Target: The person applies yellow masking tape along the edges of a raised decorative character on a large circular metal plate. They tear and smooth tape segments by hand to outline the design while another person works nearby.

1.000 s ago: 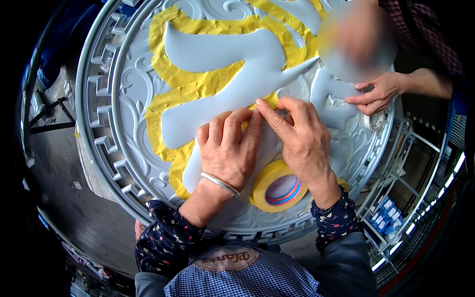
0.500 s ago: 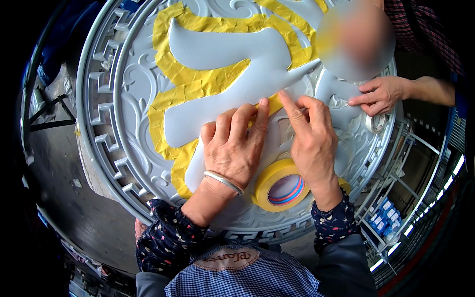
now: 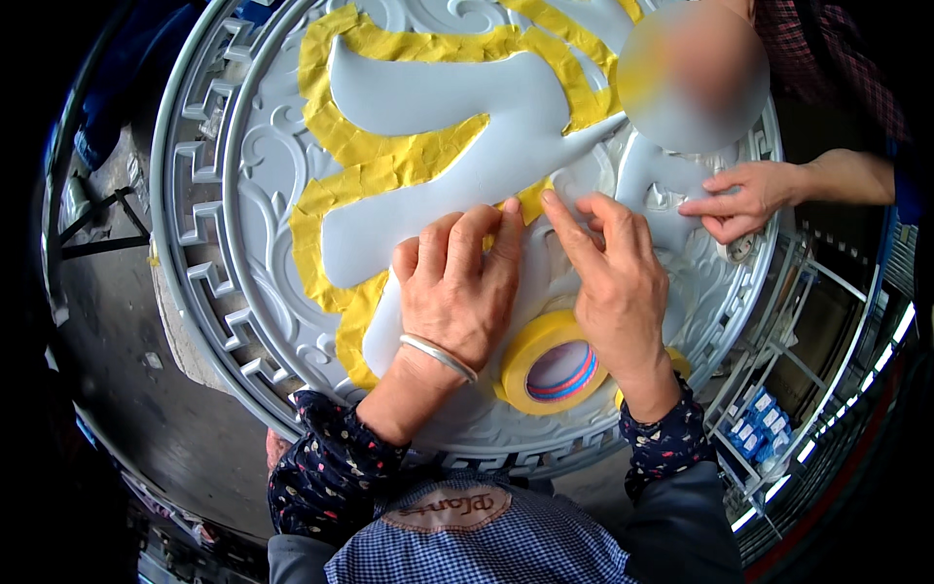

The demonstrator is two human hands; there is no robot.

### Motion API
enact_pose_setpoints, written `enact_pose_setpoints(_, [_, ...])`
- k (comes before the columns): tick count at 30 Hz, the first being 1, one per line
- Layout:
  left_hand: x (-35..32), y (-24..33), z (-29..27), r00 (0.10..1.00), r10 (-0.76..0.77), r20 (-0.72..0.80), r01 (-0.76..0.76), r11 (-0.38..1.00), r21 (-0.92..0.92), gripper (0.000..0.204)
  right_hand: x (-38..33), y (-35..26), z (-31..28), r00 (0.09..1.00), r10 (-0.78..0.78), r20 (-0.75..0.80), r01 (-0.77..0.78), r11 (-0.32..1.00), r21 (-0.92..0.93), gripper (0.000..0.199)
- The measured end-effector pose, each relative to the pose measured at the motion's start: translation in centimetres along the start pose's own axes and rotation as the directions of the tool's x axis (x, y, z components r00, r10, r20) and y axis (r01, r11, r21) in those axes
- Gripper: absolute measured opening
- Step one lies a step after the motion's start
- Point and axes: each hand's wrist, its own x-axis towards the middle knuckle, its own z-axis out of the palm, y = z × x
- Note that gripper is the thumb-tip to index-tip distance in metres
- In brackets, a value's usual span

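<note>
1. A large round grey relief panel (image 3: 209,234) with a key-pattern rim fills the view; a smooth raised figure (image 3: 457,107) sits in its middle.
2. Yellow masking tape (image 3: 389,165) runs along the outline of that figure, from the panel's upper part down its left side to the lower edge of the figure.
3. The left hand (image 3: 452,292) lies flat on the lower part of the figure, fingers spread a little and pressed down, the forefinger tip at the end of the tape strip. It grips nothing. A silver bangle (image 3: 440,356) circles its wrist.
4. The right hand (image 3: 618,282) rests just beside it, fingers extended together, the forefinger tip touching the panel next to the left forefinger. It seems to pin a tape end there, though the tips hide that spot.
5. A roll of yellow tape (image 3: 550,362) lies on the panel near its lower edge, between the two wrists and partly under the right one.
6. Another person's hand (image 3: 744,200) touches the relief near the panel's right edge, fingers bent.
</note>
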Motion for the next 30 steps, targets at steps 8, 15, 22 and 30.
enact_pose_setpoints(8, [-0.1, 0.1, -0.4, 0.999, -0.027, 0.036, 0.029, 0.997, -0.070, 0.047, -0.4, 0.1, -0.5, 0.997, -0.054, 0.055, 0.053, 0.999, 0.010, 0.062])
enact_pose_setpoints(15, [-0.3, -0.2, -0.3, 1.000, -0.023, -0.017, 0.021, 0.991, -0.130, 0.043, -0.8, 0.2, -1.1, 0.982, -0.142, 0.128, 0.147, 0.989, -0.033, 0.061])
enact_pose_setpoints(22, [-0.4, -0.4, -0.4, 1.000, -0.028, -0.010, 0.026, 0.987, -0.156, 0.042, -0.2, -0.4, -0.9, 0.985, -0.106, 0.139, 0.112, 0.993, -0.039, 0.064])
enact_pose_setpoints(30, [-0.6, -0.5, -0.2, 0.999, -0.037, -0.012, 0.035, 0.988, -0.154, 0.046, 0.6, -0.9, -0.6, 0.994, -0.067, 0.085, 0.068, 0.998, -0.009, 0.071])
